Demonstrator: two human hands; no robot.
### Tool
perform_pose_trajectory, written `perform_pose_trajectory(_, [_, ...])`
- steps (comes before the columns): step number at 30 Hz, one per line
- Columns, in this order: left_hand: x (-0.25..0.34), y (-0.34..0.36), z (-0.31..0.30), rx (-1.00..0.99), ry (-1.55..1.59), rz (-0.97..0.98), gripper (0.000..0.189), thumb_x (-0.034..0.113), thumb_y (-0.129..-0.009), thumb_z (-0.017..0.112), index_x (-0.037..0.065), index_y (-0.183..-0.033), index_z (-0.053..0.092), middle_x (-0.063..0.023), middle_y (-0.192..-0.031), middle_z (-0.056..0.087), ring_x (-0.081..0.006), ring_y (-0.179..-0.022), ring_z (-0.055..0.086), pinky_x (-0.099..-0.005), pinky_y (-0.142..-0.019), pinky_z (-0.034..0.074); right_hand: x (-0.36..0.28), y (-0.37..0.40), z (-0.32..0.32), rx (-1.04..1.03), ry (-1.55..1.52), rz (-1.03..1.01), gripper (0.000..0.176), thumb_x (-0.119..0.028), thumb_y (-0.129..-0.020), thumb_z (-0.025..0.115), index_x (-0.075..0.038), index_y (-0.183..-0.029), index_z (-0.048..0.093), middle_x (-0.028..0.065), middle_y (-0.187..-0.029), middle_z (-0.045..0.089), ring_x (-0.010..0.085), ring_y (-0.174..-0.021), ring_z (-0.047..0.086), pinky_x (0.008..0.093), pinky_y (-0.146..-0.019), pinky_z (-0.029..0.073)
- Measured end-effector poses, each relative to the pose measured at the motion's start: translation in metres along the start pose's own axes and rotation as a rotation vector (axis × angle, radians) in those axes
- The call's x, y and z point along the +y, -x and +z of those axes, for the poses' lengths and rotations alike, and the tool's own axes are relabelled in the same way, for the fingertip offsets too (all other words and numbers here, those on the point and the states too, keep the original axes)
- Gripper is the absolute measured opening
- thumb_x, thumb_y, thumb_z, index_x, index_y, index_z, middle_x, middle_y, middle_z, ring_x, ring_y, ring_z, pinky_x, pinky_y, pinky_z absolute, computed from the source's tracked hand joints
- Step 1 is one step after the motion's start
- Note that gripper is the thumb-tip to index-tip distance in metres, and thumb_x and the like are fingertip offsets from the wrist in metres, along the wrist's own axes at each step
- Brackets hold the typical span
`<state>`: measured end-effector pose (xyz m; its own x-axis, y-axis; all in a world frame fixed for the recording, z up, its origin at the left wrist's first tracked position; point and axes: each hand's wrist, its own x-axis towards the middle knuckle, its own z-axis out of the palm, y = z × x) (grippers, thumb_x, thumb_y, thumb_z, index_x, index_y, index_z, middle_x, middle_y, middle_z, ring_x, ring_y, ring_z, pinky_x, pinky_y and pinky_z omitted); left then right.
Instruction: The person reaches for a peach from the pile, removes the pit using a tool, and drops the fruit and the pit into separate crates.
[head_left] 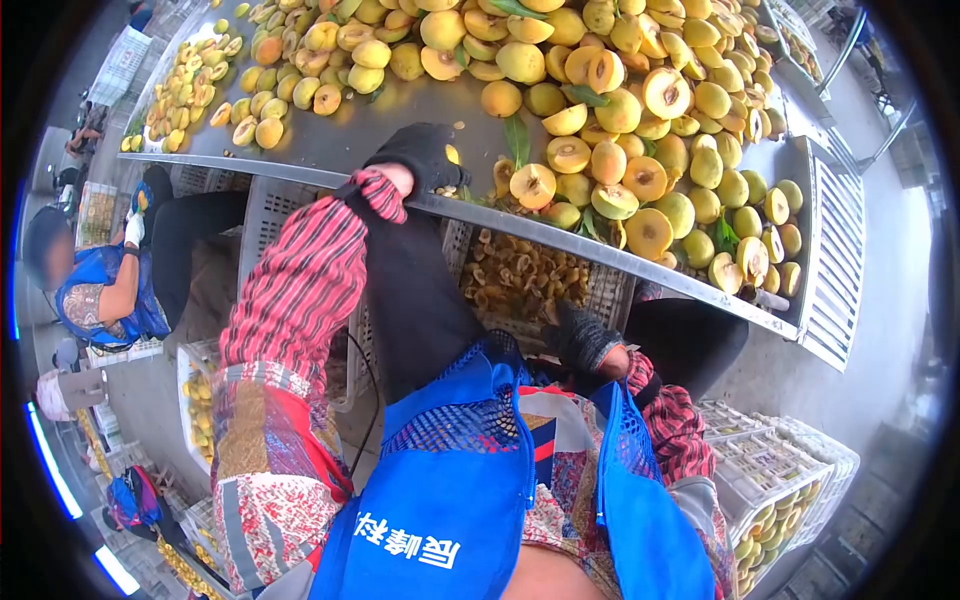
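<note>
Both of my hands wear dark gloves under striped sleeves. My left hand (pixel 425 160) rests at the near edge of the metal table (pixel 330 145), its fingers curled in, with a small yellow piece (pixel 453 154) showing at the fingertips. Lower and to the right, my right hand (pixel 583 342) hangs below the tabletop, by the rim of a crate with brownish-yellow fruit pieces (pixel 520 278). Its fingers point into the crate and are too dark to make out. Above the hands lies a large heap of yellow-green apricots (pixel 610 160), many cut open. A halved apricot (pixel 532 185) sits near the table's edge.
A slatted white panel (pixel 835 250) closes the table's right end. Crates of fruit (pixel 770 490) stand at lower right, and another crate (pixel 200 400) at the left. A seated person in a blue vest (pixel 110 290) works at the left. Green leaves lie among the fruit.
</note>
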<state>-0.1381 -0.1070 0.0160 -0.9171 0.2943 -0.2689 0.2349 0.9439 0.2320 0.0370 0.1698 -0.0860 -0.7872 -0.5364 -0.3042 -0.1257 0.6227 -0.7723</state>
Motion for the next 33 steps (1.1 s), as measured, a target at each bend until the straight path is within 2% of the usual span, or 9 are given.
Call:
perform_pose_trajectory(4, [-0.010,-0.010,-0.010,-0.187,0.016,0.007,0.061,0.036,-0.073,0.060,0.001,-0.120,0.043,-0.0187,-0.110,0.054,-0.0341,-0.094,0.054,-0.0405,-0.084,0.043,-0.013,0.002,-0.013,-0.024,-0.144,0.142,0.022,-0.021,-0.080,0.056,-0.001,-0.088,0.051,0.0171,-0.067,0.053,0.0283,-0.061,0.054,0.0398,-0.056,0.042])
perform_pose_trajectory(6, [-0.023,0.003,0.004,-0.249,1.527,-0.058,0.054,0.034,-0.080,0.052,-0.001,-0.121,0.041,-0.0221,-0.110,0.053,-0.0354,-0.084,0.058,-0.0436,-0.074,0.048,-0.010,0.007,-0.014,0.137,-0.192,-0.009,0.019,-0.019,-0.080,0.056,-0.003,-0.089,0.050,0.0093,-0.062,0.051,0.0197,-0.053,0.052,0.0352,-0.049,0.042])
perform_pose_trajectory(9, [0.015,0.041,0.000,-0.255,2.115,-0.053,0.052,0.036,-0.086,0.043,-0.001,-0.121,0.039,-0.0280,-0.111,0.050,-0.0365,-0.080,0.059,-0.0443,-0.068,0.051,-0.052,0.011,-0.048,-0.013,-0.429,0.243,0.021,-0.020,-0.079,0.057,-0.003,-0.089,0.049,0.0155,-0.067,0.052,0.0270,-0.061,0.055,0.0381,-0.054,0.042])
perform_pose_trajectory(14, [0.066,0.061,0.007,-0.538,2.280,0.251,0.056,0.044,-0.087,0.035,-0.001,-0.121,0.041,-0.0254,-0.115,0.049,-0.0344,-0.097,0.055,-0.0429,-0.080,0.047,-0.100,0.014,-0.076,-0.065,-0.600,0.315,0.021,-0.018,-0.077,0.059,-0.004,-0.089,0.048,0.0120,-0.069,0.053,0.0212,-0.060,0.055,0.0344,-0.052,0.043])
perform_pose_trajectory(21, [0.104,0.070,0.036,-0.295,2.565,0.110,0.044,0.026,-0.085,0.048,-0.006,-0.114,0.045,-0.0177,-0.119,0.048,-0.0262,-0.107,0.049,-0.0383,-0.095,0.037,-0.105,0.010,-0.066,0.303,-0.436,0.024,0.037,-0.019,-0.077,0.060,0.000,-0.106,0.047,0.0140,-0.081,0.055,0.0234,-0.074,0.055,0.0357,-0.066,0.044])
perform_pose_trajectory(26, [0.110,0.082,0.042,-0.102,2.045,-0.064,0.034,0.017,-0.091,0.039,-0.002,-0.119,0.040,-0.0160,-0.115,0.050,-0.0269,-0.107,0.049,-0.0368,-0.092,0.040,-0.095,-0.001,-0.072,0.299,-0.627,0.188,0.036,-0.021,-0.076,0.062,0.002,-0.100,0.047,0.0126,-0.088,0.054,0.0196,-0.075,0.052,0.0332,-0.066,0.044])
perform_pose_trajectory(29, [0.093,0.073,0.076,0.264,0.683,0.479,0.033,0.008,-0.087,0.044,-0.002,-0.119,0.041,-0.0162,-0.113,0.051,-0.0217,-0.102,0.052,-0.0299,-0.090,0.040,-0.096,-0.008,-0.074,0.553,-0.561,-0.046,0.037,-0.022,-0.071,0.068,0.001,-0.090,0.046,0.0137,-0.076,0.054,0.0222,-0.071,0.053,0.0336,-0.062,0.043])
perform_pose_trajectory(32, [0.118,0.079,0.066,0.471,0.599,0.456,0.036,0.004,-0.084,0.045,-0.003,-0.119,0.040,-0.0152,-0.108,0.053,-0.0209,-0.098,0.054,-0.0298,-0.083,0.044,-0.093,-0.017,-0.070,0.585,-0.223,-0.115,0.039,-0.021,-0.070,0.068,0.001,-0.092,0.045,0.0162,-0.070,0.053,0.0260,-0.069,0.054,0.0350,-0.062,0.043])
perform_pose_trajectory(33, [0.118,0.074,0.062,0.163,0.918,0.254,0.035,0.015,-0.092,0.035,-0.001,-0.124,0.039,-0.0101,-0.117,0.050,-0.0130,-0.103,0.049,-0.0287,-0.089,0.038,-0.094,-0.018,-0.071,0.511,-0.426,0.003,0.039,-0.021,-0.070,0.067,0.000,-0.093,0.045,0.0176,-0.070,0.053,0.0294,-0.067,0.055,0.0366,-0.061,0.044])
